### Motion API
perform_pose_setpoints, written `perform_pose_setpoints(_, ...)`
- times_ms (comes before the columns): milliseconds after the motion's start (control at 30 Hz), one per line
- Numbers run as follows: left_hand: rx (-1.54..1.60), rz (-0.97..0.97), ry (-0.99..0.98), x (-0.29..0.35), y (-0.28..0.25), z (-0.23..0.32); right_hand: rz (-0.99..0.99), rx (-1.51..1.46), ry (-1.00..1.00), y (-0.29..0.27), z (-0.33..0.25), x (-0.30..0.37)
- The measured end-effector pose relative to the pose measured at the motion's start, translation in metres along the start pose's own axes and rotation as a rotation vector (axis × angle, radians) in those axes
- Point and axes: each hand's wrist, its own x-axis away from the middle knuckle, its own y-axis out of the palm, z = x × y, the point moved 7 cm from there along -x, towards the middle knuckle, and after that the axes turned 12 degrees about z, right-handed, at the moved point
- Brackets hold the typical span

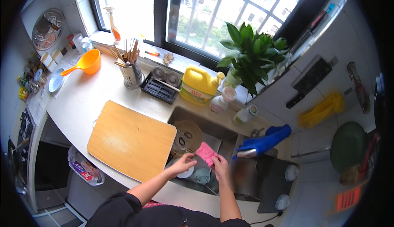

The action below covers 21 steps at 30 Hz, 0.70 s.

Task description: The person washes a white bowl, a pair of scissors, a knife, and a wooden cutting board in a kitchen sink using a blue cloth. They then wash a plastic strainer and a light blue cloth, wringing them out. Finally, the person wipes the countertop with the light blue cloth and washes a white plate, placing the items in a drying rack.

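A pink sponge [206,154] is held over the sink [225,138] by my right hand [221,167], fingers closed on its lower right corner. Left of it, my left hand [182,166] has its fingers drawn together. The tines of a fork [189,150] show just beyond those fingertips; whether the hand grips it, I cannot tell. Under my hands, the sink contains a round tan bowl [193,132] with black-handled scissors [184,136] in it. A white dish [187,173] is partly hidden by my left hand, and a pale green cloth [201,176] lies nearby.
Left of the sink lies a wooden cutting board [131,141]. Behind stand a utensil holder [132,76], a black tray [158,88], a yellow jug [199,85] and a plant [252,50]. Blue cloth [271,139] drapes the faucet area; a cleaver [314,75] hangs on the right wall.
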Motion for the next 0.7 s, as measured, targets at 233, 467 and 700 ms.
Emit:
perform_pose_setpoints(233, 0.113, -0.181, 0.030, -0.009, 0.015, -0.035, -0.137, -0.214, -0.224, 0.213, -0.098, -0.059)
perform_pose_setpoints(467, 0.179, -0.147, 0.114, -0.010, -0.003, -0.001, -0.038, 0.188, -0.272, 0.285, -0.088, -0.144)
perform_pose_setpoints(700, 0.024, 0.008, 0.223, -0.022, -0.026, -0.028, -0.101, 0.382, -0.327, 0.148, -0.065, -0.073)
